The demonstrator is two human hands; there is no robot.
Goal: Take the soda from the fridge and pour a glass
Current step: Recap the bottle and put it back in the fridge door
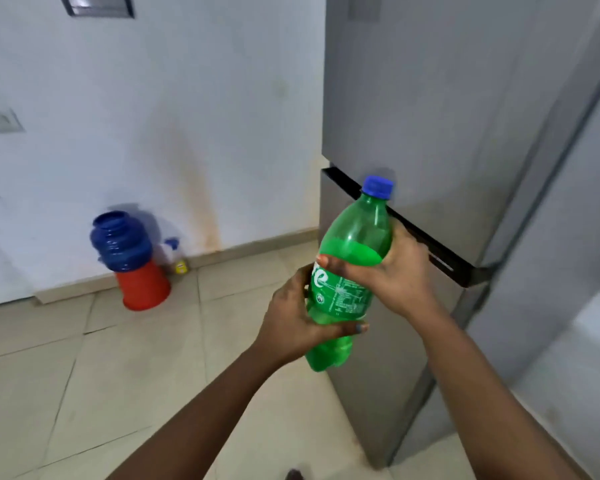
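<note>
A green plastic soda bottle with a blue cap is held upright, slightly tilted, in front of the grey fridge. The cap is on and the liquid reaches to just below the shoulder. My left hand wraps the lower half of the bottle from the left. My right hand grips it around the label's upper edge from the right. Both fridge doors are shut, with a dark gap between them. No glass is in view.
A blue ribbed container sits on an upturned red bucket on the floor by the white wall, with a small white bottle behind them. Beige floor tiles spread left of the fridge.
</note>
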